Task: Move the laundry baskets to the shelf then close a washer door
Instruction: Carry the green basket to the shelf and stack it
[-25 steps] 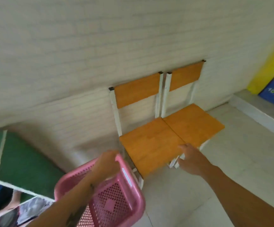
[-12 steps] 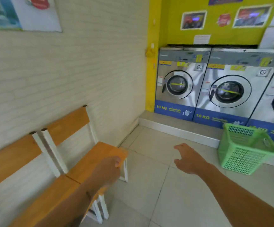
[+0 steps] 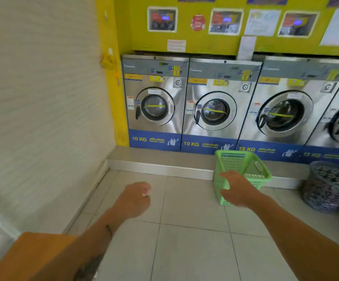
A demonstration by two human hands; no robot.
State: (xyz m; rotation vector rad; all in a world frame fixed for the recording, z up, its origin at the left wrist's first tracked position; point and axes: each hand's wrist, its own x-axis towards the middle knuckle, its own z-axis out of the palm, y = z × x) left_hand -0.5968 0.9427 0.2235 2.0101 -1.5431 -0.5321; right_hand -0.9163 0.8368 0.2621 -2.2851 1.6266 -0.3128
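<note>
A green plastic laundry basket (image 3: 245, 165) stands empty on the tiled floor against the step below the washers. My right hand (image 3: 236, 189) reaches toward it with fingers spread, overlapping its near left side; I cannot tell whether it touches the basket. My left hand (image 3: 134, 198) hangs over the floor, fingers loosely curled, holding nothing. A row of steel front-loading washers (image 3: 156, 106) lines the yellow back wall; the visible round doors look closed. A dark patterned basket (image 3: 326, 185) sits at the right.
A raised grey step (image 3: 160, 165) runs along the base of the washers. A white brick wall (image 3: 42, 118) bounds the left side. An orange wooden seat corner (image 3: 32, 258) shows at the bottom left. Pale floor tiles (image 3: 184, 250) lie between me and the machines.
The view swung right from the orange chairs to the washers. The pink basket my left hand held is out of view and that hand is empty. My right hand has neared the green basket.
</note>
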